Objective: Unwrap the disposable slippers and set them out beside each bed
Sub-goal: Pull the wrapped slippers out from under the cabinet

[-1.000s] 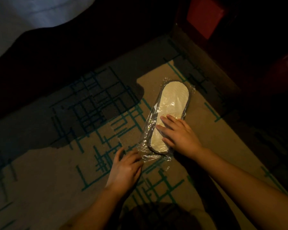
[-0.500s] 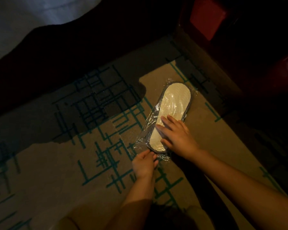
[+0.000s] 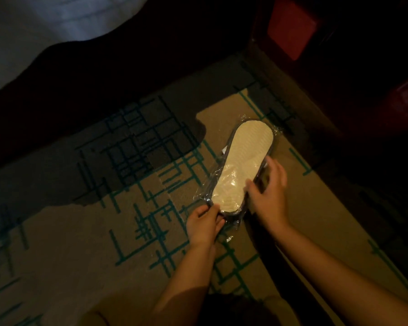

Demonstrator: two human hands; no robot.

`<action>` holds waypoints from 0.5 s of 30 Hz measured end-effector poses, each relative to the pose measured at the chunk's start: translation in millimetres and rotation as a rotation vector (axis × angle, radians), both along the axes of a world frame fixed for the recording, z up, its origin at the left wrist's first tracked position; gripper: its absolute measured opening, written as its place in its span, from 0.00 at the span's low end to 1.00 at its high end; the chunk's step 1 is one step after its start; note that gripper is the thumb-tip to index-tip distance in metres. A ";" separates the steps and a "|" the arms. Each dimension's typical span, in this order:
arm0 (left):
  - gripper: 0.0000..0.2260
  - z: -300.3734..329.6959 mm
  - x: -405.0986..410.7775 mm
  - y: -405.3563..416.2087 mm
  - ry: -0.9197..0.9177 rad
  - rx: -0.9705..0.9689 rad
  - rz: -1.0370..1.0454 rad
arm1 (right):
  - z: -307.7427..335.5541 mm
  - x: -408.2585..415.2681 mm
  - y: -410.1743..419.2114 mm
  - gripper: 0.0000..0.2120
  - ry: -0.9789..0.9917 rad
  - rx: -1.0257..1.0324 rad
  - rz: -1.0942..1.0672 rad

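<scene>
Pretty dim room, so only so much to go on. The slippers [image 3: 242,165] are lying on the carpet [image 3: 80,231], sole side up, pale with a dark edge, and wrapped in clear plastic wrap [image 3: 204,192] that crinkles out around the edges. Looks like a flat pack; I can't tell if it's one slipper or two stacked. It sits at a slant, the near end toward the person and the far end pointing up and to the right, close to a dark reddish piece of furniture [image 3: 292,27].

The left hand [image 3: 204,228] is at the near end of the pack, its grip pinched on the plastic right by the heel edge, thumb and fingers closed on the wrap. The right hand [image 3: 270,191] is on the right side of the pack around the middle, fingers curled along the edge and thumb resting on top of the sole, so its grip is closed on the slippers through the plastic.

The carpet is tan with teal line patterns, half of it in shadow. Up in the top left corner there's white bedding [image 3: 40,27] hanging over a dark bed base, well apart from the pack.
</scene>
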State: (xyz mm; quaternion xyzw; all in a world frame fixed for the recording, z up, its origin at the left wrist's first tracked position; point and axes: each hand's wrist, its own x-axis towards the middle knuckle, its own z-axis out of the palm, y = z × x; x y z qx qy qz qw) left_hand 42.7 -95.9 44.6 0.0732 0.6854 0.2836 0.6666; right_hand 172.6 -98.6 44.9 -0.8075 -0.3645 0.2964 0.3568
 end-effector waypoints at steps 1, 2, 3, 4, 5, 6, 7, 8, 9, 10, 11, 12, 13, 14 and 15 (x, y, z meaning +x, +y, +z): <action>0.08 1.0 -0.3 -0.3 -0.012 0.001 -0.006 | 2.0 1.7 -2.2 0.32 0.131 -0.068 -0.140; 0.06 1.8 -0.1 -0.8 -0.026 -0.001 -0.013 | 1.7 2.8 -4.1 0.32 0.296 -0.135 -0.247; 0.06 3.6 0.1 -1.7 -0.042 -0.002 -0.016 | 2.0 2.6 -6.1 0.31 0.479 -0.174 -0.328; 0.08 4.1 0.7 -2.5 -0.056 0.000 -0.016 | 2.5 0.7 -8.0 0.28 0.671 -0.189 -0.398; 0.10 4.8 1.3 -3.2 -0.065 0.002 -0.019 | 4.1 -2.2 -9.0 0.23 0.848 -0.199 -0.448; 0.13 4.9 2.1 -3.9 -0.073 0.008 -0.025 | 4.8 -5.0 -9.0 0.15 0.968 -0.213 -0.467; 0.15 6.1 2.6 -4.5 -0.087 0.017 -0.025 | 4.8 -6.9 -7.7 0.08 1.025 -0.232 -0.458; 0.16 6.5 2.9 -5.0 -0.099 0.024 -0.021 | 4.9 -7.8 -5.0 0.04 1.053 -0.232 -0.448; 0.17 7.7 2.8 -5.7 -0.103 0.026 -0.018 | 3.6 -6.9 -1.2 0.02 1.070 -0.225 -0.453; 0.16 8.0 2.6 -6.7 -0.103 0.027 -0.022 | 2.1 -4.3 2.8 0.02 1.085 -0.214 -0.466; 0.15 9.7 2.0 -7.6 -0.105 0.029 -0.027 | 1.1 -1.4 7.1 0.04 1.097 -0.204 -0.477; 0.14 10.5 1.3 -8.9 -0.106 0.032 -0.035 | -0.9 1.7 11.7 0.07 1.100 -0.196 -0.486; 0.12 12.0 0.4 -10.6 -0.112 0.034 -0.037 | -0.7 4.4 15.5 0.11 1.104 -0.181 -0.487; 0.12 11.9 -1.2 -12.3 -0.119 0.038 -0.039 | -2.0 7.8 19.5 0.14 1.107 -0.163 -0.486; 0.11 11.4 -3.5 -14.4 -0.122 0.039 -0.042 | -2.6 11.4 23.5 0.16 1.106 -0.143 -0.493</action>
